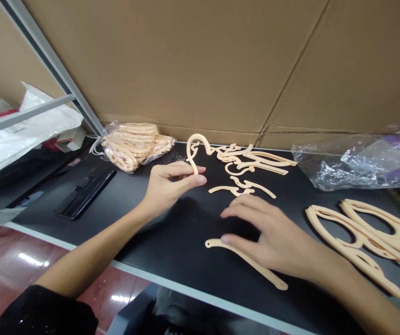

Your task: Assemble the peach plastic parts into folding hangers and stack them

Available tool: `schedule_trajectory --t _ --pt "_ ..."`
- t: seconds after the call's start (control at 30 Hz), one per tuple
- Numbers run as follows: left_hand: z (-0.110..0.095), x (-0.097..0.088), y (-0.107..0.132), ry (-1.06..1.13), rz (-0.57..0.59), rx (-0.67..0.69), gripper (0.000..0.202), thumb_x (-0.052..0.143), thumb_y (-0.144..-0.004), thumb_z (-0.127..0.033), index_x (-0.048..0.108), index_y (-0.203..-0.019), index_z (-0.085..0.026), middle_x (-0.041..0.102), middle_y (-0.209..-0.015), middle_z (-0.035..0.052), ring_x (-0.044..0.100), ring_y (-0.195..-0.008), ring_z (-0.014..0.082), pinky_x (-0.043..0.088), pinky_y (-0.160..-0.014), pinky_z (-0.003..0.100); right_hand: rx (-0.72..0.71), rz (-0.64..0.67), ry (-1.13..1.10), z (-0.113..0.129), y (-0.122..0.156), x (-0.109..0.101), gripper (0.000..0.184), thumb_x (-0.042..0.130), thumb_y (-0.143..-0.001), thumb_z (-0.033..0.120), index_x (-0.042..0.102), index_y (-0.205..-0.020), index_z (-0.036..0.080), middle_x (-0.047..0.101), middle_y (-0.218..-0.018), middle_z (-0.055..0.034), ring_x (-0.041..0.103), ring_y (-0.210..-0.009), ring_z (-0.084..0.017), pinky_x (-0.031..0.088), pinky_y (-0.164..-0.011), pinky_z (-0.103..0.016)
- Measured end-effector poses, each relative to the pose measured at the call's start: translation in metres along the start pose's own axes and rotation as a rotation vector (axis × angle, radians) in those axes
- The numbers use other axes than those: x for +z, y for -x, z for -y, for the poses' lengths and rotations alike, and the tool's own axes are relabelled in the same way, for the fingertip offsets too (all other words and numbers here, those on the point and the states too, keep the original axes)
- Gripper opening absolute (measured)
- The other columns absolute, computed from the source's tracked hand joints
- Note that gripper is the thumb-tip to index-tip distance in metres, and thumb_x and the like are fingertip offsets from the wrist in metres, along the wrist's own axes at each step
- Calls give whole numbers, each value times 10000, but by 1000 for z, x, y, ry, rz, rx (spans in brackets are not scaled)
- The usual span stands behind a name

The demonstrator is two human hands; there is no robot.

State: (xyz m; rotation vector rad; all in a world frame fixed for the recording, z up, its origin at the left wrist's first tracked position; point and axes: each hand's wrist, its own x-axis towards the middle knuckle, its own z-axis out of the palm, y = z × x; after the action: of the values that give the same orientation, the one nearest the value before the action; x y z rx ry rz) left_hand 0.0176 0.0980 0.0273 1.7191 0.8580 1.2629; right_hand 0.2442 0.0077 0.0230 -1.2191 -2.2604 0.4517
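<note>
Between the thumb and fingers of my left hand (pixel 167 186) a cream-coloured hanger hook (pixel 198 139) is pinched, its curve pointing up. My right hand (pixel 259 228) hovers over the black table with thumb and fingers apart, holding nothing. Just beneath it lies a long cream hanger arm (pixel 249 258) with a small hole at its end; whether the thumb touches it I cannot tell. Beyond my right hand are loose hanger parts (pixel 243 186), with a pile of more parts (pixel 256 160) behind them.
A clear bag of cream hanger pieces (pixel 133 144) sits at the back left, near a black phone-like object (pixel 86 193). Folded hangers (pixel 356 246) lie at the right, below crumpled clear plastic (pixel 339 163). Cardboard (pixel 186 60) backs the black table (pixel 165 251).
</note>
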Motion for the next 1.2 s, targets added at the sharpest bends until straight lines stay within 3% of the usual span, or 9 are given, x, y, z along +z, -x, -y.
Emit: schedule_trajectory --t 0.07,0.17,0.23,0.33,0.5,0.7,0.87,1.03,1.2 --pt "1 2 3 -184 40 97 171 814 -767 -336 791 -751 -168 757 -831 54 618 -682 127 450 -606 247 45 200 7 2 2 2 312 732 -833 386 694 -1089 212 644 -1055 -69 623 -980 -233 514 -877 -409" --pt "4 6 7 -349 145 177 171 751 -834 -289 764 -724 -158 740 -800 58 676 -756 157 463 -623 238 95 303 8 2 2 3 228 680 -884 364 717 -1063 227 647 -1014 -48 625 -956 -217 508 -853 -385" --pt "7 8 9 -413 223 179 164 705 -868 -254 752 -746 -155 733 -819 62 693 -786 167 489 -656 240 95 319 2 1 2 3 165 600 -943 314 730 -1013 241 646 -964 -32 626 -882 -185 504 -806 -347" --pt "11 10 11 -472 336 172 123 642 -892 -188 756 -855 -160 735 -913 68 678 -764 149 515 -682 243 78 304 23 -3 2 3 238 496 -992 255 734 -988 243 640 -909 -28 616 -797 -163 492 -743 -317" --pt "14 10 11 -492 502 245 192 573 -899 -105 746 -961 -156 725 -994 86 673 -898 175 538 -810 286 164 160 -33 -8 0 1 245 473 -1004 288 706 -982 215 687 -943 -46 638 -844 -173 489 -791 -319" --pt "13 10 10 -485 551 260 197 539 -943 -126 727 -986 -165 743 -1016 68 673 -957 176 520 -870 289 414 126 -291 -14 -6 -4 229 531 -957 371 659 -854 212 654 -734 10 641 -667 -146 500 -617 -267" --pt "6 12 13 -446 517 223 196 536 -961 -181 720 -1025 -153 728 -1000 72 675 -851 143 504 -750 229 567 155 -567 -20 -8 0 277 580 -909 432 675 -928 173 643 -738 -6 612 -520 -120 505 -479 -248" --pt "3 15 15 -452 511 142 216 540 -953 -224 724 -890 -129 673 -731 23 571 -636 111 429 -589 215 561 236 -638 -16 -11 -4 327 578 -912 455 625 -762 167 518 -537 52 433 -382 -66 346 -399 -220" --pt "4 14 15 -418 557 157 221 546 -961 -216 736 -881 -135 677 -713 6 542 -606 88 412 -588 207 515 295 -703 -15 -12 -9 366 545 -936 470 580 -719 178 427 -500 76 383 -388 -61 266 -399 -218"
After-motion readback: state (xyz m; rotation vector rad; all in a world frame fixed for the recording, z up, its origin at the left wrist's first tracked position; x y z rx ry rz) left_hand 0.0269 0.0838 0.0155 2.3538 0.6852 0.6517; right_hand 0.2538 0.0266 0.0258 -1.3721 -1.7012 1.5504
